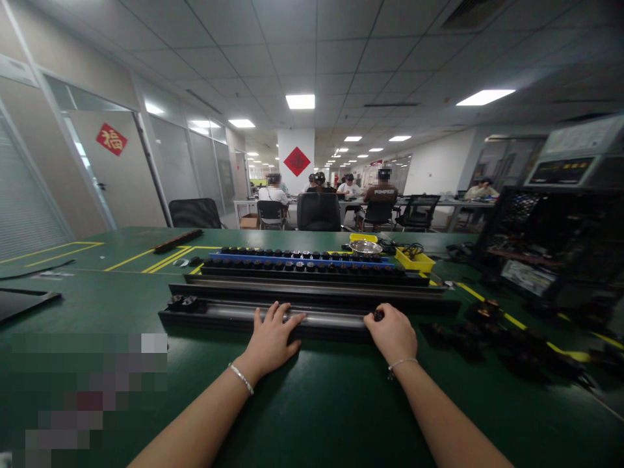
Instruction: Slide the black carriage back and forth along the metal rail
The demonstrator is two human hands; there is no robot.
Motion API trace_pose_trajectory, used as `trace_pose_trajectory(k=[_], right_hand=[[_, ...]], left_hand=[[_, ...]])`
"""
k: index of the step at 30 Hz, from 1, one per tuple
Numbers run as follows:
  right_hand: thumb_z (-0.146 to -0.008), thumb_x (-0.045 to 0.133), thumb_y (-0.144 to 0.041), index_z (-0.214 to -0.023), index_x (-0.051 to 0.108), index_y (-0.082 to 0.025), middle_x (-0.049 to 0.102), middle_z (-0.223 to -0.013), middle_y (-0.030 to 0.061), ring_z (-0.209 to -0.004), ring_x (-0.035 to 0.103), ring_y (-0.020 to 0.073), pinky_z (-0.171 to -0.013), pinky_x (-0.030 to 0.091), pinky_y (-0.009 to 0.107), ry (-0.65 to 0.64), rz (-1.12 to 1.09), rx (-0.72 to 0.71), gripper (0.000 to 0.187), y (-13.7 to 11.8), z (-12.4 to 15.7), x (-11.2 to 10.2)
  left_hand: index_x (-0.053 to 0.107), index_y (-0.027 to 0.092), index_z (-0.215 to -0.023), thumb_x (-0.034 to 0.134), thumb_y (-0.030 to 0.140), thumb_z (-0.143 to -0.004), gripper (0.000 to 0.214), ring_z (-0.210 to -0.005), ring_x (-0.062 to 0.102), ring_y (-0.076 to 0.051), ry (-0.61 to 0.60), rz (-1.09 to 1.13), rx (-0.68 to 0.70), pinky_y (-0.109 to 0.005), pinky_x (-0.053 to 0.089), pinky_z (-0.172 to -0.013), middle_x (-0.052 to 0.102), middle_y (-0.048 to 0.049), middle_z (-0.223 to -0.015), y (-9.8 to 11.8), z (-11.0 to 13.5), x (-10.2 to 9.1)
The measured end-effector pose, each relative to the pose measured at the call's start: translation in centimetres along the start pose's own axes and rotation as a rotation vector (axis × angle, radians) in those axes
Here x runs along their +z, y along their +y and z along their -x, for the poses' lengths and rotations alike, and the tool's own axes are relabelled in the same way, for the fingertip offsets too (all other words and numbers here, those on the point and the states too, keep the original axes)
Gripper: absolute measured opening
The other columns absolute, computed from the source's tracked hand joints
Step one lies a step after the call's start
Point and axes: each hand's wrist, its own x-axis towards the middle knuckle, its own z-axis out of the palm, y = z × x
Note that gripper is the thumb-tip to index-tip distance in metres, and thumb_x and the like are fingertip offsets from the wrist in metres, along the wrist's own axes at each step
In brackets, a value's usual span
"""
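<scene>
A long black channel [214, 314] lies crosswise on the green table in front of me. Two small black round parts [182, 301] sit inside its left end. My left hand [273, 335] rests on the channel's near edge with its fingers spread, holding nothing. Toward the right end, my right hand [394, 330] is closed around a small dark round part [378, 315] at the channel. Most of that part is hidden by the fingers, so its exact kind does not show.
Behind lie a second black channel [312, 286] and rails [302, 259] lined with several black parts. Loose black parts [468, 338] are scattered at right. A yellow bin [414, 259], a metal dish [365, 247] and an open-frame machine [526, 240] stand farther off. People sit at a far table.
</scene>
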Motion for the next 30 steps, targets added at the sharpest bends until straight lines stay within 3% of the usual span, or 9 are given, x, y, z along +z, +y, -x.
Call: trace_pose_trajectory(k=[6, 12, 24, 30], right_hand=[[-0.073, 0.045, -0.035, -0.08, 0.055, -0.021, 0.061, -0.091, 0.0052, -0.092, 0.053, 0.0217, -0.068, 0.037, 0.029, -0.004, -0.01, 0.028, 0.018, 0.0, 0.0, -0.2], [-0.073, 0.045, -0.035, -0.08, 0.056, -0.022, 0.061, -0.089, 0.0045, -0.081, 0.055, 0.0201, -0.063, 0.038, 0.029, -0.072, -0.036, 0.071, 0.019, 0.1, -0.2, -0.3], [-0.072, 0.046, -0.032, -0.086, 0.056, -0.018, 0.061, -0.104, 0.0093, -0.093, 0.057, 0.0222, -0.073, 0.041, 0.03, 0.009, -0.074, 0.061, 0.022, 0.9, -0.6, 0.3], [-0.072, 0.045, -0.034, -0.089, 0.056, -0.019, 0.061, -0.102, 0.0082, -0.089, 0.057, 0.0221, -0.068, 0.04, 0.03, 0.016, -0.094, 0.119, 0.025, 1.4, -0.7, 0.0]], left_hand=[[0.037, 0.043, -0.131, 0.054, 0.046, -0.078, 0.056, -0.132, 0.023, -0.033, -0.016, -0.005, -0.01, -0.064, 0.014, -0.1, 0.035, -0.0058, -0.14, 0.1, 0.0, -0.2], [0.036, 0.043, -0.131, 0.054, 0.045, -0.078, 0.056, -0.133, 0.022, -0.033, -0.039, -0.003, -0.022, -0.063, 0.013, -0.101, 0.035, -0.006, -0.141, 0.3, 0.0, -0.5], [0.036, 0.043, -0.131, 0.055, 0.045, -0.077, 0.057, -0.133, 0.022, -0.033, -0.033, 0.003, -0.023, -0.063, 0.014, -0.101, 0.035, -0.0059, -0.14, 0.2, 0.0, -0.4], [0.036, 0.043, -0.131, 0.054, 0.045, -0.078, 0.056, -0.133, 0.022, -0.033, -0.045, 0.001, -0.022, -0.063, 0.013, -0.101, 0.035, -0.0054, -0.141, 0.2, 0.0, -0.6]])
